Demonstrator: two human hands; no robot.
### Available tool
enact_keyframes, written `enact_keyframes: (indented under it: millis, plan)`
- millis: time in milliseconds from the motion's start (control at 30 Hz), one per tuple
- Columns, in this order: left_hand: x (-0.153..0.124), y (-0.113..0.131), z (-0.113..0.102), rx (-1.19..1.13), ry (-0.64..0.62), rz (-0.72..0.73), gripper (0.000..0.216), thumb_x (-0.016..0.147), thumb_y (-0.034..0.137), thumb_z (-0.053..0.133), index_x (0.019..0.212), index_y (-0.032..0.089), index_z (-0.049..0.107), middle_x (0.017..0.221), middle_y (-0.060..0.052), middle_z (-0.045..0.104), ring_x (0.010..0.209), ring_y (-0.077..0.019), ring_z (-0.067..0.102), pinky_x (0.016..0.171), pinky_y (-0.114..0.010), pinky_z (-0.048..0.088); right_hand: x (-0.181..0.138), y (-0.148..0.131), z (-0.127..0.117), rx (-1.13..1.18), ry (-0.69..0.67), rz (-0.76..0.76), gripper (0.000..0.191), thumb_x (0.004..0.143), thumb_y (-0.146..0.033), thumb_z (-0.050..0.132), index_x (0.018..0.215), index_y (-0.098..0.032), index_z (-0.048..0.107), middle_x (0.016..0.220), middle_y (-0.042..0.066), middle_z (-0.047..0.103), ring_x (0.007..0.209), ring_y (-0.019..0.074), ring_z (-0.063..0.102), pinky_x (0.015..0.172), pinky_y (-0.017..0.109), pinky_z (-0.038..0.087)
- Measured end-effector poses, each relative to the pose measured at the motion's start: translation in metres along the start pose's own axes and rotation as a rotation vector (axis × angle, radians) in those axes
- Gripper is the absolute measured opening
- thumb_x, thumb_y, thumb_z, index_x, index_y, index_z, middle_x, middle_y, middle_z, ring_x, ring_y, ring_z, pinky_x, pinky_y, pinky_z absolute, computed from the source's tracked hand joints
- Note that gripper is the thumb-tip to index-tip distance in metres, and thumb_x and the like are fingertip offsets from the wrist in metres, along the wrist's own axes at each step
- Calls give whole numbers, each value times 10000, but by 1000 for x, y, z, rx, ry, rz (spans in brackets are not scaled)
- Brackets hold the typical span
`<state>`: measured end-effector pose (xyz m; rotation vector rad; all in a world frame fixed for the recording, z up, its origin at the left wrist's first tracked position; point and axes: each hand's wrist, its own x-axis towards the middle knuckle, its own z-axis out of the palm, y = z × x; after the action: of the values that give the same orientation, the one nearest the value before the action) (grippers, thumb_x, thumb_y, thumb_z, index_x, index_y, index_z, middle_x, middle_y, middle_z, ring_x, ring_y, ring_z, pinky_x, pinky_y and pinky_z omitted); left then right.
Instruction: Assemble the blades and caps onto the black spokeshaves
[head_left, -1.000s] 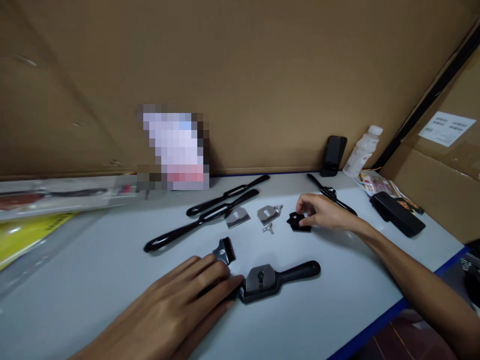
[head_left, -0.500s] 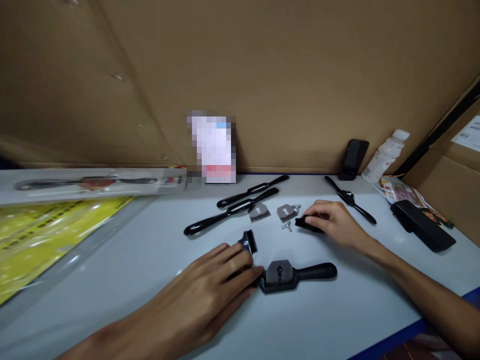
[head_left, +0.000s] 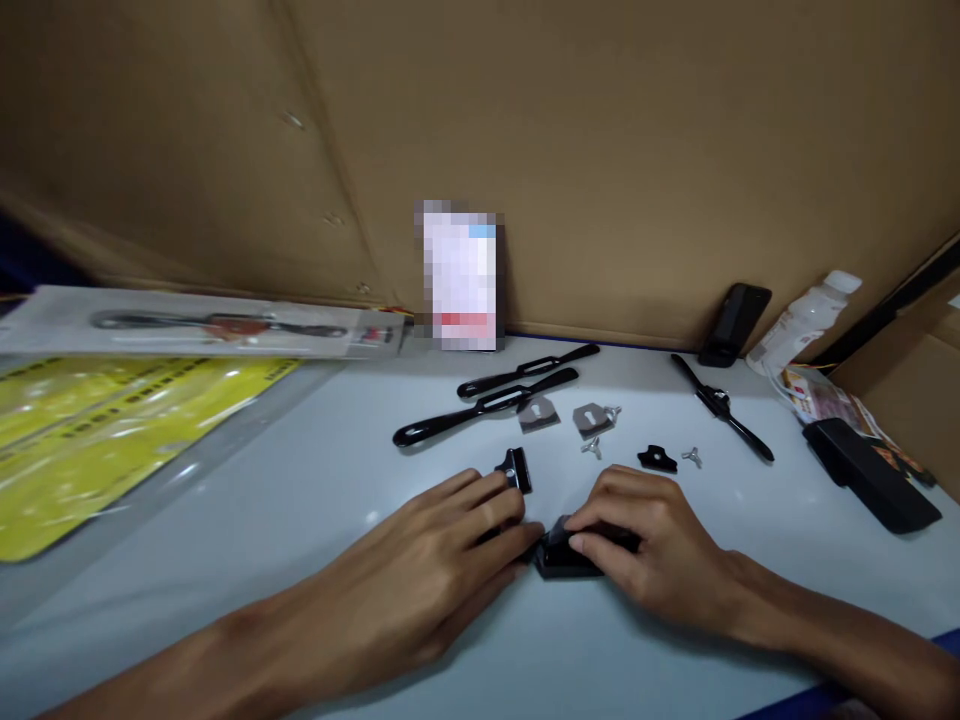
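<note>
Brown cardboard wall (head_left: 600, 150) (creased), pale tabletop (head_left: 315, 470)

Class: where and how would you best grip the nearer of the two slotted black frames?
Take the nearer black frame by its left handle, probably best pinched from above on the person's left: that thick, rounded end lies apart from other things, while the middle lies close to a grey blade and the farther frame.

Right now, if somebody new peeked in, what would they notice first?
Probably the bright, blurred panel standing before the cardboard wall, or the yellow package on the table's left side. Then the left hand and right hand, both at a black tool in the near middle.
</note>
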<state>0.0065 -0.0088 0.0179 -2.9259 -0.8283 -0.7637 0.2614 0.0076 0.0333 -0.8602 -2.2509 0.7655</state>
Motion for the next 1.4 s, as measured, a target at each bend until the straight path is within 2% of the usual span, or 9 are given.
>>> enact_keyframes:
  millis: [133, 267, 433, 533, 767, 900, 1033, 1200, 1400]
  plan:
    - [-2, 0, 0, -10, 31, -7, 316, 1131, 142, 402, 1179, 182, 711, 994, -56, 726, 889, -237, 646, 820, -373, 490, 5, 2, -10, -92, 40, -20, 161, 1020, -204, 659, 987, -213, 817, 866, 42, 770, 767, 176, 677, 717, 309, 510]
    - [-1, -2, -2, 1, 26, 3, 304, 1136, 172, 437, 1194, 197, 734, 1017, -41, 757, 926, -227, 687, 866, -367, 531, 16, 16, -49, -300, 168, 57, 236, 1041, -228, 582, 949, -216, 798, 900, 53, 772, 773, 190, 673, 718, 328, 490]
    - [-6, -9, -2, 13, 21, 21, 292, 1108, 204, 505, 1278, 233, 740, 1082, -26, 790, 982, -221, 727, 896, -355, 575, 22, 35, -93, -610, -76, 321, 120, 962, -171, 684, 948, -198, 800, 906, 57, 786, 784, 207, 672, 729, 334, 435]
    - [-11, -12, 1, 5, 38, 34, 328, 1092, 207, 520, 1329, 265, 739, 1094, -20, 797, 1005, -223, 731, 912, -349, 589, 20, 38, -103, -645, -246, 362, 127, 919, -220, 783, 1044, -210, 805, 960, 62, 799, 865, 238, 693, 734, 334, 416]
    - [-22, -6, 13, 64, 50, -54, 412, 1132, 217, 392, 1282, 255, 774, 1135, -59, 789, 1069, -246, 721, 1004, -409, 593, 15, 34, -125, -724, -232, 488, 122, 931, -223, 779, 1052, -214, 784, 944, 56, 774, 862, 234, 676, 709, 318, 383]
    - [-21, -8, 12, 68, 61, -41, 423, 1138, 213, 371, 1258, 243, 775, 1123, -60, 787, 1071, -243, 721, 1015, -403, 583, 14, 40, -130, -683, -370, 512, 223, 866, -225, 838, 1080, -235, 779, 919, 40, 767, 872, 243, 663, 692, 306, 377]
    - [-12, -11, 3, 25, 20, 34, 335, 1095, 214, 499, 1294, 267, 764, 1106, -30, 797, 1033, -232, 731, 966, -373, 594, 16, 47, -123, -646, -420, 503, 150, 841, -94, 757, 922, -219, 769, 807, 12, 734, 759, 197, 645, 663, 289, 385]
    - [-2, -5, -5, 4, 38, 9, 314, 1125, 196, 463, 1200, 210, 768, 1007, -43, 774, 925, -223, 717, 870, -368, 581, 17, 50, -117, -681, -355, 453, 172, 813, -51, 684, 847, -212, 735, 803, 30, 724, 770, 211, 623, 663, 304, 351]
    - [-1, -3, -4, -7, 28, -6, 318, 1126, 165, 442, 1198, 196, 750, 1006, -48, 759, 905, -221, 694, 855, -367, 559, 19, 37, -109, -680, -273, 407, 135, 930, -110, 647, 923, -214, 734, 852, 37, 757, 800, 217, 653, 717, 324, 381]
